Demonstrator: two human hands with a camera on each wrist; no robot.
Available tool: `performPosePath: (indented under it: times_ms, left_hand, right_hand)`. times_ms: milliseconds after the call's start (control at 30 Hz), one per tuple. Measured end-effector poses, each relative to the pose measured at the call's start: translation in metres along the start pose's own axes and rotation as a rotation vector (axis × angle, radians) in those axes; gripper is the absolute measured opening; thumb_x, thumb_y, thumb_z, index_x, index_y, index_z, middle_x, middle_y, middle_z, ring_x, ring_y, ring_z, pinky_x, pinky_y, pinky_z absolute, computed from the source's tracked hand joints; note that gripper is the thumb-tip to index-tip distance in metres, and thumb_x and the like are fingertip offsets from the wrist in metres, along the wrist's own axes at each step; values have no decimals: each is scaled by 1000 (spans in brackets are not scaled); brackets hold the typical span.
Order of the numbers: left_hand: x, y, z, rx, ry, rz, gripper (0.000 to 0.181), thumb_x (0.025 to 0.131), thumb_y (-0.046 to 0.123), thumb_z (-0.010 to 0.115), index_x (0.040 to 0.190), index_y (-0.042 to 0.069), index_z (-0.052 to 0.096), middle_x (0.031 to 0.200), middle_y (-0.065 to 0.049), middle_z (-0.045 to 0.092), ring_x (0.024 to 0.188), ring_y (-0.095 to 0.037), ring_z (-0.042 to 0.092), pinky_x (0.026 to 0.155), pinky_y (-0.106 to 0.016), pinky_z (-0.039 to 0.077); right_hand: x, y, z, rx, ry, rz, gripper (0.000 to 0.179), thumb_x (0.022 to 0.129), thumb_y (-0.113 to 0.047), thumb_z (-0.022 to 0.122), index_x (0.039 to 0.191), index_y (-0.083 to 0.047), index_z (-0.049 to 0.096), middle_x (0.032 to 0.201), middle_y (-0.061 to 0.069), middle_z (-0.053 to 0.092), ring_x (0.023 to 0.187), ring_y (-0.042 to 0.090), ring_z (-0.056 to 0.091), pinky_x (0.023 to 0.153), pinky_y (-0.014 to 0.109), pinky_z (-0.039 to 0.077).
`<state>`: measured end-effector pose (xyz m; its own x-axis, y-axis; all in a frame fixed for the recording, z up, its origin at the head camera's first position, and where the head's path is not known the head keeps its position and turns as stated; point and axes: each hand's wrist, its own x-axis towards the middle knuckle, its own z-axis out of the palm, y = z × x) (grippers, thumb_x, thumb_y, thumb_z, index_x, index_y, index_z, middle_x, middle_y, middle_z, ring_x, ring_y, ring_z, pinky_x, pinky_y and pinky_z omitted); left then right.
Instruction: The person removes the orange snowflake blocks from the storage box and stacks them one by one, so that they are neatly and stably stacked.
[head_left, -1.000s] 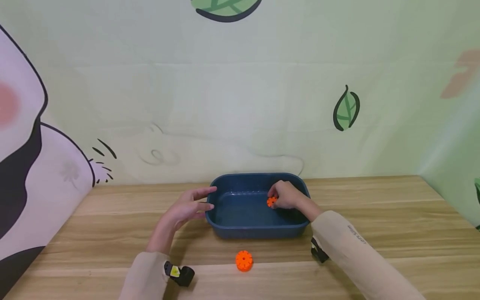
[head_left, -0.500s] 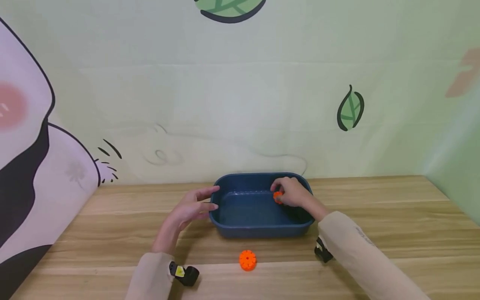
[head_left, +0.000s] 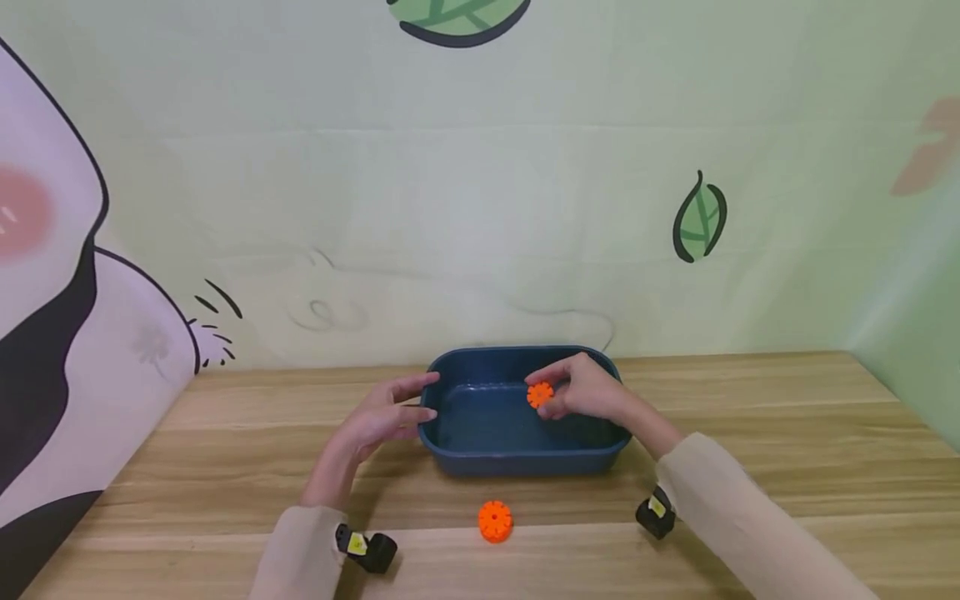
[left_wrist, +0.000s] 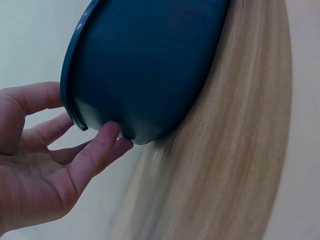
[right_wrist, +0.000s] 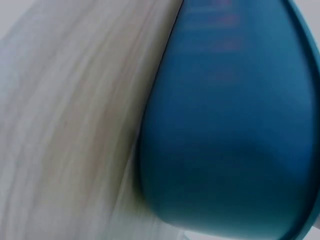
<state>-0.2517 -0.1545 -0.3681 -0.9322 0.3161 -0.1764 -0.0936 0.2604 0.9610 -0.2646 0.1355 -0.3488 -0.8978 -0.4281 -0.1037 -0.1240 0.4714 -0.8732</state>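
A dark blue rectangular basin [head_left: 517,465] stands on the wooden table. At its left end my left hand [head_left: 375,421] holds the rim, thumb and one finger over the edge. In the left wrist view, other fingers [left_wrist: 97,152] of that hand lie against the outer wall. Over the basin's right half, my right hand [head_left: 588,392] pinches an orange notched plastic disc [head_left: 539,395], a snowflake-type building piece, between thumb and finger. The right wrist view shows the basin's outer wall [right_wrist: 225,125]; the right hand is hidden there.
On the wooden tabletop [head_left: 225,467], in front of the basin, lies a short stack of similar orange notched discs [head_left: 495,521]. Behind the basin rises a pale green wall covering [head_left: 480,217] with printed leaves. Black wrist cameras hang below both sleeves.
My right hand first shifts slightly right with the orange disc, then comes back left, the disc now turned with its flat face towards the camera. The left hand stays at the rim.
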Motion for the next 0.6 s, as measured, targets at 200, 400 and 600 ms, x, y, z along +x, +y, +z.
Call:
performPosePath:
  times_ms: [200,400,600]
  left_hand:
    - [-1,-1,0,25,9,33,57,83,9,63,136,10,41,142,-23,28,101,-28,56,73,-33,51]
    - [2,-5,1,20,-25,57,59,82,13,67,136,12,43,144,-20,27,99,-27,57,77,-34,51]
    - [3,-7,2,35,-32,60,59,81,16,68,135,13,44,145,-19,26,93,-22,58,78,-34,50]
  right_hand:
    - [-8,-10,5,-23,-33,-26,40,71,-2,74,109,4,63,95,10,66,74,17,61,69,29,53]
    - [-18,-19,10,15,-41,-33,36,71,-8,77,103,0,64,92,9,65,76,19,61,70,30,53]
    - [-31,-26,17,5,-41,-96,36,70,-13,79,101,-2,65,93,7,66,80,19,60,71,28,52]
